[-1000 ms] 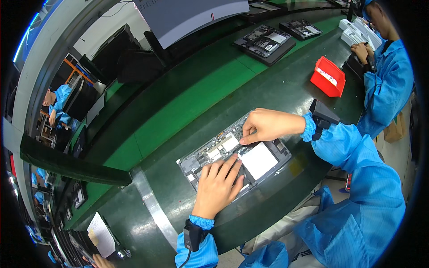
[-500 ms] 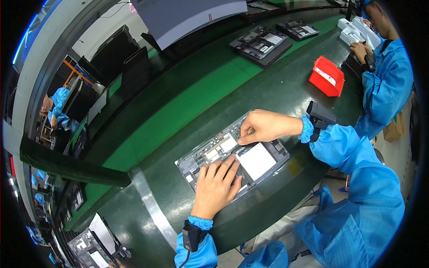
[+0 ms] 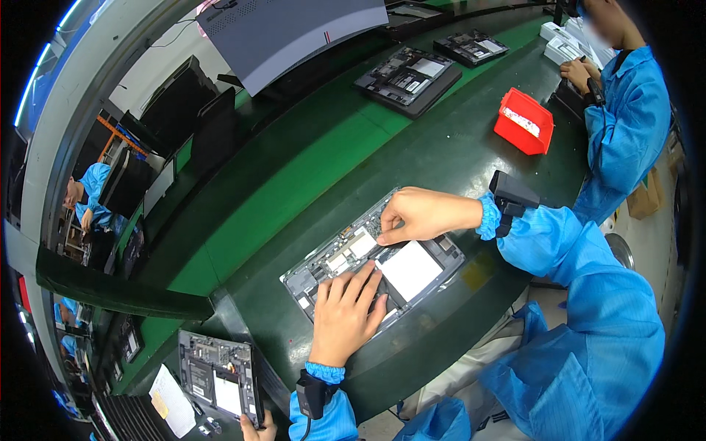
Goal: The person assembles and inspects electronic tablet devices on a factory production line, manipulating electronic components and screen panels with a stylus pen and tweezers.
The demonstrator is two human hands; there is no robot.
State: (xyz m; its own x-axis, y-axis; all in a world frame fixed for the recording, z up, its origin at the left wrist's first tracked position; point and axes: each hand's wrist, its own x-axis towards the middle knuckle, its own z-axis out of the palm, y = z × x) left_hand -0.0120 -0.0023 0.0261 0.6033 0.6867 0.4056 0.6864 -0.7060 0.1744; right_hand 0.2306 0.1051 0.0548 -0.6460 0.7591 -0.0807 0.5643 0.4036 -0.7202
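Note:
An opened-up laptop base [image 3: 300, 282] lies in front of me on the green table, its circuit board and a white rectangular panel [image 3: 409, 272] exposed. My left hand [image 3: 344, 317] rests palm down over its near edge, fingers spread across the inside. At the board's far side, above the white panel, my right hand [image 3: 412, 214] has thumb and forefinger pinched together, touching the parts there. Whatever sits between those fingertips is hidden. A black device is strapped on each of my wrists, over blue sleeves.
Another person's hand [image 3: 259, 428] holds a second opened laptop [image 3: 213, 375] at lower left, beside a paper sheet [image 3: 170, 404]. Two more opened devices, a laptop [image 3: 404, 77] and a smaller unit [image 3: 472, 48], lie at the back. A red bin [image 3: 525, 121] stands near a co-worker [image 3: 629, 125] at right.
The second laptop at lower left has moved rightward, closer to me, in another person's hand. My view has shifted slightly. Both my hands keep their places on the laptop base.

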